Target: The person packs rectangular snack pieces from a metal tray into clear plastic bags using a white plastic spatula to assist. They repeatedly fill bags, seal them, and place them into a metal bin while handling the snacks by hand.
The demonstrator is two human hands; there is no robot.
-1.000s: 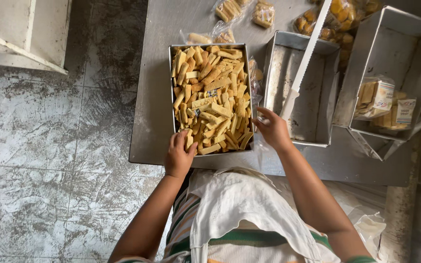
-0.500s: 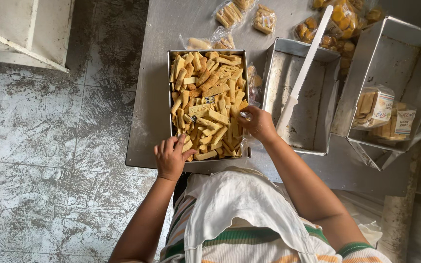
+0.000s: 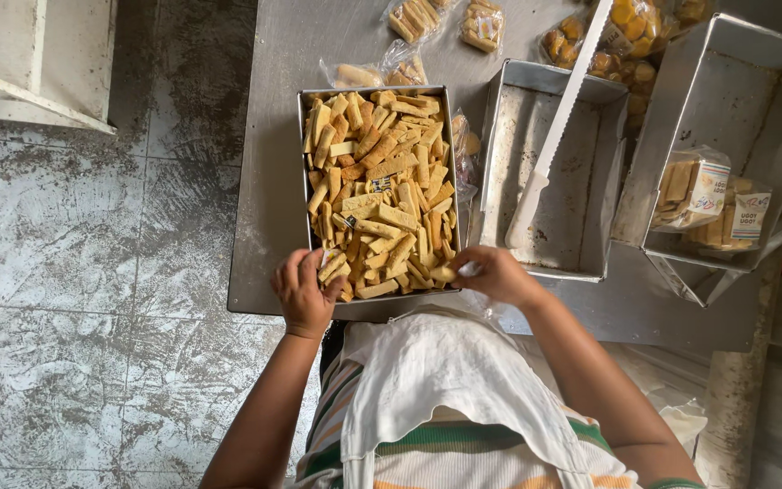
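While your left hand [image 3: 305, 292] curls its fingers over the near rim of the biscuit tray [image 3: 303, 163] on the worktop [image 3: 269, 181], keep your right hand [image 3: 498, 274] pinching that biscuit stick [image 3: 445, 273] lightly, so it won't snap.

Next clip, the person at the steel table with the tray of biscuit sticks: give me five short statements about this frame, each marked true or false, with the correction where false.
1. The square tray nearest the person is full of golden biscuit sticks. True.
2. The left hand rests at the tray's near left corner. True.
3. The long knife lies in the tray with the sticks. False: it lies across the empty metal pan beside that tray.
4. The right hand holds the knife's white handle. False: it is at the tray's near right corner, apart from the knife.
5. Sealed bags of biscuits sit in the far right pan. True.
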